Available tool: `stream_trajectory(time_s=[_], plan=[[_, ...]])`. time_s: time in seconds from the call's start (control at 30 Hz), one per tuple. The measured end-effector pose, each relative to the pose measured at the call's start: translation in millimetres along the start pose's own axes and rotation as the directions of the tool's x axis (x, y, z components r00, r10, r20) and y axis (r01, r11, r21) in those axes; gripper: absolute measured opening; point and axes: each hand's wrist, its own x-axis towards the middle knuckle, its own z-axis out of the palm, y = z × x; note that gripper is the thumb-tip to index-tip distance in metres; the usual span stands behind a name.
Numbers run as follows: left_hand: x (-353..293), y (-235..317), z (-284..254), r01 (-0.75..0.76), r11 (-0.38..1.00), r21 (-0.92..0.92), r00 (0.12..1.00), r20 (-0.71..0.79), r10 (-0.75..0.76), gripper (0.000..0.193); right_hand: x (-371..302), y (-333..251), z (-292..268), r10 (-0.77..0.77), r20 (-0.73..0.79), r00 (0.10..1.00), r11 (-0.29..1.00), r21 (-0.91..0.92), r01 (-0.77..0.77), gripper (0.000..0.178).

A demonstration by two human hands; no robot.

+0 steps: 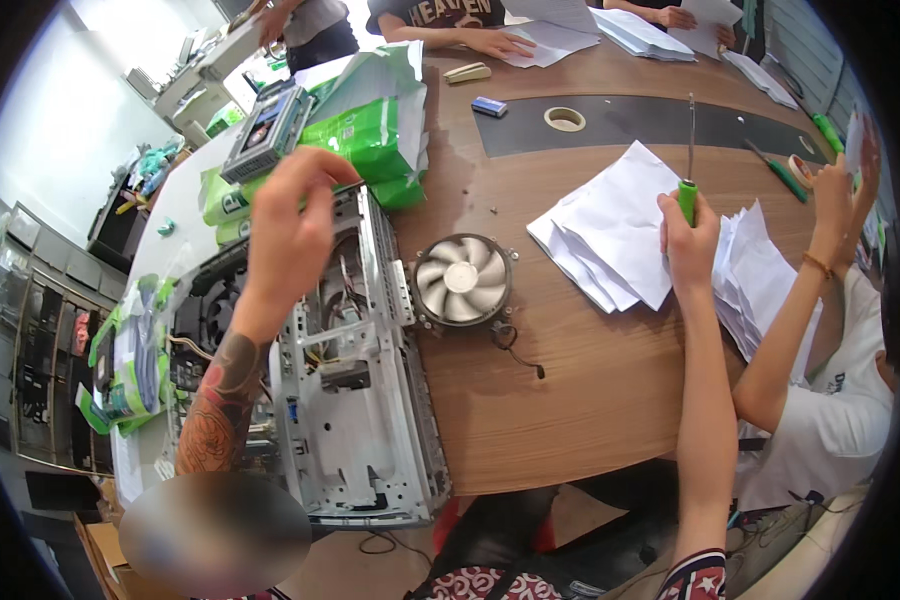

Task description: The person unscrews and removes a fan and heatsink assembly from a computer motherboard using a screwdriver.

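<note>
Two hands were busy: the left hand (292,218) hovered, fingers loosely pinched on nothing I could make out, over the open metal computer case (355,400) at the table (590,380) edge. The right hand (688,240) was clamped on a green-handled screwdriver (688,165), tip upward. A removed cooling fan (462,280) lay just beside the case. Steadying the case before driving seemed wise.

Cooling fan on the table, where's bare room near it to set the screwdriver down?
Bare wood lies below the cooling fan, between the computer case and the table's near edge. Right of the fan, paper stacks crowd the top.
</note>
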Motion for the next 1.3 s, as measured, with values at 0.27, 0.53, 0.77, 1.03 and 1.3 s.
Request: stream_trajectory(time_s=[0.27, 0.53, 0.77, 1.03, 1.3], plan=[[33.7, 1.8, 41.9, -0.174, 0.982, 0.072, 0.913, 0.386, 0.133, 0.016, 5.5, 7.6, 4.4, -0.085, 0.004, 0.996, 0.995, -0.056, 0.085, 0.014], [122.2, -57.0, 180.7, -0.301, 0.948, 0.108, 0.797, 0.574, 0.187, 0.034, -0.6, -8.8, 11.5, -0.034, 0.002, 0.999, 0.993, -0.110, 0.034, 0.019], [141.3, -33.3, 224.6, -0.138, 0.974, 0.180, 0.671, 0.740, -0.042, 0.032, 2.1, -7.1, 4.4, -0.070, 0.015, 0.997, 0.988, -0.139, 0.071, 0.020], [133.9, -72.0, 233.2, -0.289, 0.937, 0.199, 0.856, 0.491, 0.159, 0.010, -2.4, 7.7, 33.1, -0.275, 0.114, 0.955, 0.938, -0.185, 0.292, 0.019], [112.3, 4.3, 195.3, -0.148, 0.983, -0.107, 0.862, 0.473, 0.181, 0.022, -8.3, 6.4, 0.1, -0.203, 0.108, 0.973, 0.951, -0.216, 0.223, 0.018]])
